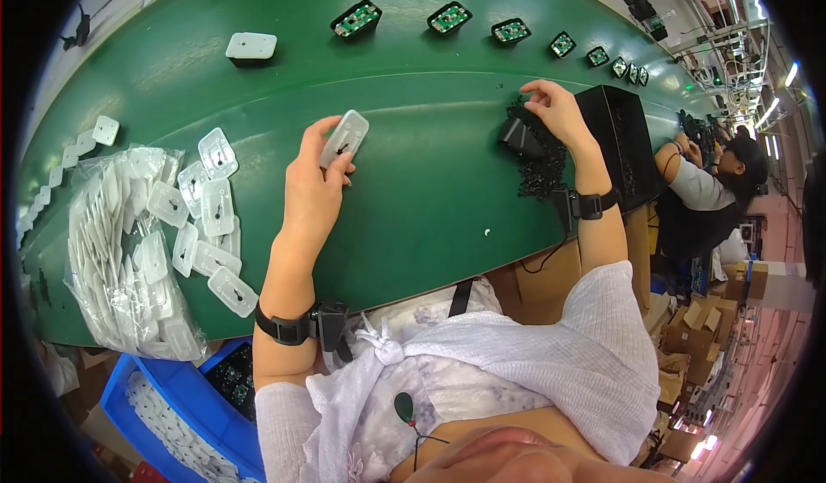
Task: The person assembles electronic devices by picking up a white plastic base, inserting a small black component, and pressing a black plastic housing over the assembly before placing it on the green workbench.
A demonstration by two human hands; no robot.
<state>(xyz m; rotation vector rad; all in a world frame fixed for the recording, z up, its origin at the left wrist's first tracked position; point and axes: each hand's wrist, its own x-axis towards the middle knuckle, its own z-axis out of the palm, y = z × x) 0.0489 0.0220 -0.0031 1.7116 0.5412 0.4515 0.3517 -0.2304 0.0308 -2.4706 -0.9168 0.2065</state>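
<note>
My left hand (pixel 320 172) grips a white plastic cover (pixel 350 132), rounded at the corners, tilted up over the green bench; a small black part shows on its face. My right hand (pixel 559 113) hovers at the far edge of a heap of small black parts (pixel 545 173). Its thumb and fingertips come together, and whatever may be between them is too small to make out. A black block-shaped piece (pixel 520 138) lies on the heap's left side. Loose white covers (pixel 217 208), several with black parts on them, are spread left of my left hand.
A clear bag of white covers (pixel 112 251) lies at the left. Black housings with green circuit boards (pixel 357 20) line the far side, beside a white-topped unit (pixel 251 46). A black box (pixel 615 139) stands right of the heap. Blue bins (pixel 172 406) sit below; a co-worker (pixel 710 182) is at right.
</note>
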